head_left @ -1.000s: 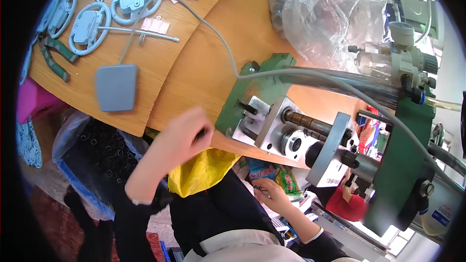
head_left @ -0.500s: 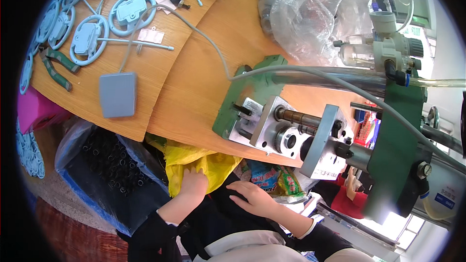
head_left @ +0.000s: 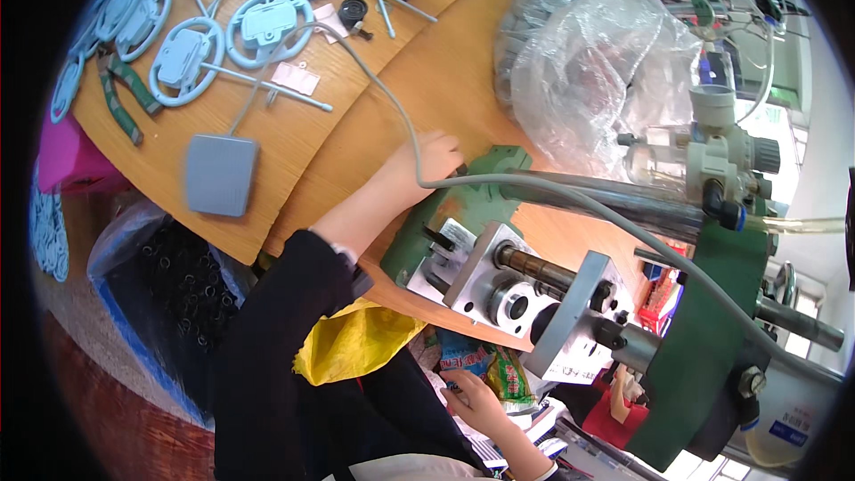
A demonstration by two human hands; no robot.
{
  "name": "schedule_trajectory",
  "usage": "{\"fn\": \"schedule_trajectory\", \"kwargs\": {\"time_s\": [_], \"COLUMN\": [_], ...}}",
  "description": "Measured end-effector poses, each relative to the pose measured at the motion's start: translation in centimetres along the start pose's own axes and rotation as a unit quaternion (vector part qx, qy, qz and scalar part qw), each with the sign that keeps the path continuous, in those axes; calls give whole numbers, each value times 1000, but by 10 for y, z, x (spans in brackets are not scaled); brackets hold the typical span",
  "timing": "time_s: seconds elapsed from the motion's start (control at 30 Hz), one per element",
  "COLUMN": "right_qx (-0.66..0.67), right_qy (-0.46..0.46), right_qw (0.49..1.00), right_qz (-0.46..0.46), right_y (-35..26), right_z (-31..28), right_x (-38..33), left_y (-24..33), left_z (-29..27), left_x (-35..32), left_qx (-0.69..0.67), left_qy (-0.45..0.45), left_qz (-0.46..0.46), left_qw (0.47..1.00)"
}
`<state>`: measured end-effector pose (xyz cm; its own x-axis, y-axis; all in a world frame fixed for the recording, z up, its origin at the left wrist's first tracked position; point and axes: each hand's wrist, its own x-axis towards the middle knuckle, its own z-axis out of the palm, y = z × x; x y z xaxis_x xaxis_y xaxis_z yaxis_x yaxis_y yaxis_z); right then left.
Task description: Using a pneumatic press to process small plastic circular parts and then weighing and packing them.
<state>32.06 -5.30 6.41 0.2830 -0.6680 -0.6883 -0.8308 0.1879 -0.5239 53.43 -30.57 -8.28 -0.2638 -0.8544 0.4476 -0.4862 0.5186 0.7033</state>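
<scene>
The left hand [head_left: 429, 158] reaches up across the wooden bench [head_left: 374, 125] and rests on its surface right at the upper corner of the green press base [head_left: 463, 205]. The fingers curl down toward the base, close to the grey hose [head_left: 392, 107] that snakes over the bench; whether the grip closes on anything there I cannot tell, since the fingertips are hidden against the green metal. The forearm is bare, and a black sleeve [head_left: 276, 330] covers the upper arm.

The right hand [head_left: 476, 401] is low, below the bench edge, with its fingers touching a colourful packet [head_left: 485, 372] of green, blue and red wrapping. The fingers lie bent on the packet; the grip itself is not clear enough to judge.

On the green base sits a steel fixture block [head_left: 485, 281] with round bores, joined to a horizontal shaft [head_left: 534, 267] and a silver bracket [head_left: 579, 312]. A tall green frame [head_left: 704, 347] stands to the right, carrying a pneumatic regulator [head_left: 726, 151].

A crumpled clear plastic bag [head_left: 597, 71] lies on the bench just above the press. Farther left are a grey foot pedal [head_left: 220, 175] and several pale blue ring-shaped plastic parts [head_left: 267, 27]. A yellow bag [head_left: 356, 343] hangs below the bench edge, beside a dark bin of black rings [head_left: 169, 294].
</scene>
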Motion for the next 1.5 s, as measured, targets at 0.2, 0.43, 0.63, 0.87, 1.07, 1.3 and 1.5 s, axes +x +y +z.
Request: {"fn": "schedule_trajectory", "kwargs": {"time_s": [0.2, 0.43, 0.63, 0.87, 1.07, 1.3, 1.5], "right_qx": [-64, -96, -109, -117, -152, -153, -187], "right_qy": [-6, 20, -12, -29, -84, -42, -11], "right_qw": [996, 995, 993, 991, 976, 977, 979], "right_qz": [68, -13, -30, -49, -131, -145, -79], "right_y": [23, 16, 7, 5, -16, -11, 54], "right_z": [-10, -16, -10, 11, 41, 14, -18], "right_x": [-6, 10, 14, 27, 42, -2, -27], "left_y": [-16, -21, 8, 92, 132, 153, 175], "left_z": [2, 5, 11, -60, -1, -5, -53], "left_x": [22, 36, 5, -132, -270, -281, -279], "left_qx": [-70, -104, -27, -215, -42, 21, 260], "left_qy": [-180, -238, -14, 33, -174, -202, -5], "left_qz": [-41, -63, -135, -472, -512, -380, -446], "left_qw": [980, 964, 990, 855, 840, 902, 856]}}
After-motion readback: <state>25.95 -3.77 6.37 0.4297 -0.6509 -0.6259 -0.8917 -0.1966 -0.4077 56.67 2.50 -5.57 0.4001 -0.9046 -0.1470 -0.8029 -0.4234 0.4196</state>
